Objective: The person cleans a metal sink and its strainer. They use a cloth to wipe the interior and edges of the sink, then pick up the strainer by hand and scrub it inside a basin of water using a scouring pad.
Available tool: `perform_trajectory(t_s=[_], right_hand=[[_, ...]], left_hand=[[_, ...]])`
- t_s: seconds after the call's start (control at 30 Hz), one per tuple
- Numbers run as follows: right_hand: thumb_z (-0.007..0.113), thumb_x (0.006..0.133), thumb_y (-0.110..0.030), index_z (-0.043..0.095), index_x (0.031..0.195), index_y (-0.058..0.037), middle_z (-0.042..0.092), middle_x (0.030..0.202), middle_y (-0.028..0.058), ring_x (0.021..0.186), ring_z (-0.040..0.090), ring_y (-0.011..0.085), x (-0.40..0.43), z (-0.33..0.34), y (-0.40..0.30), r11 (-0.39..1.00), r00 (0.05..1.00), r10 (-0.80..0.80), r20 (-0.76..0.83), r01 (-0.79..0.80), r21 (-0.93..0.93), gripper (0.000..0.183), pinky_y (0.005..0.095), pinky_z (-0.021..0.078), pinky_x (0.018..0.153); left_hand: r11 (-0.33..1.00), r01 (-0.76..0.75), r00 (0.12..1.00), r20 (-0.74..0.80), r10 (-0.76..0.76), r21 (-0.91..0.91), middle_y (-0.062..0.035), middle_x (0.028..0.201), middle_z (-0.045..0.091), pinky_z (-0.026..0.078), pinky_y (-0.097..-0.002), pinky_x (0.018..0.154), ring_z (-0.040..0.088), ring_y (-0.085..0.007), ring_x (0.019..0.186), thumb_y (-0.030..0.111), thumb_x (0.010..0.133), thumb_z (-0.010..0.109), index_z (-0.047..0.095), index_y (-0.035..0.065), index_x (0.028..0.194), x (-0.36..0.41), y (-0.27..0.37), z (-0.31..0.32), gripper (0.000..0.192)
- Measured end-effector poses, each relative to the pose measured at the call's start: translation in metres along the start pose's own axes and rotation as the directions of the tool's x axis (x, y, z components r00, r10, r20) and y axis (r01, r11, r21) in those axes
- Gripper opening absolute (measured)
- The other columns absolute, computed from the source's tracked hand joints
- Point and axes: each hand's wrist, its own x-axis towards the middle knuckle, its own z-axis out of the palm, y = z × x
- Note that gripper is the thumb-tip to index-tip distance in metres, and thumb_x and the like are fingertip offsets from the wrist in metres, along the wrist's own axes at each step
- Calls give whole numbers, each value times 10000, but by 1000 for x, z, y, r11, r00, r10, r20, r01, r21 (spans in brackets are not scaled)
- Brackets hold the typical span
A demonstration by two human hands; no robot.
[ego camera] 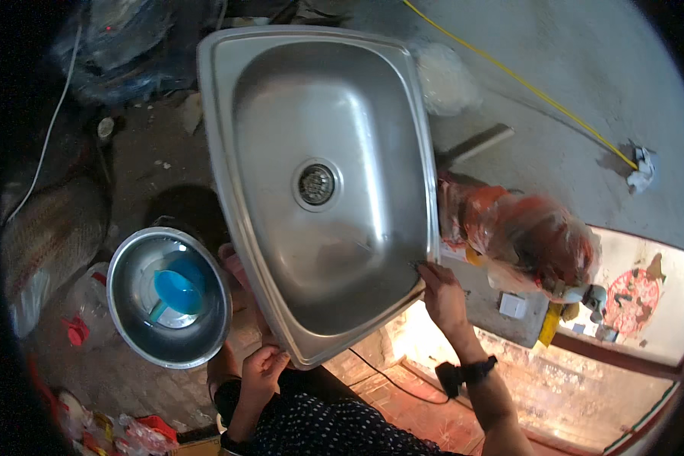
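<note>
Before me a stainless-steel sink (pixel 296 262) is tilted, with its bowl facing up towards me. A round drain strainer (pixel 317 184) sits in the bowl's floor. My left hand (pixel 264 365) pinches the rim at the near left corner, its thumb on top. On the near right side, my right hand (pixel 442 290) grips the rim with its fingertips bent over the inner edge. A small dark patch shows at those fingertips, too unclear to name. What bears the sink from below is hidden.
Left of the sink stands a metal basin (pixel 119 319) with a blue plastic dipper (pixel 176 288) in it. A filled red plastic bag (pixel 524 233) lies to the right, near a white switch plate (pixel 512 305). A yellow hose (pixel 513 74) crosses the grey surface; a dark cable (pixel 385 376) runs near me.
</note>
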Motion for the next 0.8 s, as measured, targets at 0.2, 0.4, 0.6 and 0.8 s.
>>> perform_trajectory(t_s=[0.2, 0.4, 0.6, 0.8], right_hand=[[534, 784, 54, 593, 1148, -33, 586, 1159, 190, 1008, 573, 354, 2, 3, -56, 956, 984, -176, 2, 171, 237, 379, 405, 482, 868], [533, 816, 62, 604, 1121, -10, 597, 1156, 179, 1043, 568, 343, 1, -8, -85, 938, 971, -238, -7, 231, 258, 322, 386, 472, 887], [560, 802, 54, 611, 1107, 4, 581, 1181, 193, 1083, 558, 344, 4, -5, -104, 932, 967, -250, 49, 227, 281, 314, 390, 452, 935], [585, 798, 40, 615, 1088, 8, 584, 1149, 229, 1062, 560, 376, 8, 5, -112, 933, 953, -298, 60, 278, 229, 293, 419, 453, 924]], left_hand=[[967, -100, 967, -252, 39, -233, -111, 1026, 613, 512, -334, 819, 603, -193, 937, 149, 935, 544, 563, -22, 1075, 1, -44, -44, 222], [930, -205, 751, -659, -50, -305, -96, 976, 649, 511, -316, 770, 645, -204, 846, 250, 923, 579, 576, 34, 1088, 7, -106, -136, 271], [970, -242, 587, -799, 129, -22, -68, 895, 640, 482, -259, 667, 637, -155, 796, 130, 898, 588, 591, 17, 1050, 38, -170, -232, 189], [947, -13, 551, -788, 274, 321, -152, 942, 653, 498, -322, 752, 646, -257, 864, 99, 842, 603, 583, -9, 1074, 104, -204, -310, 257]])
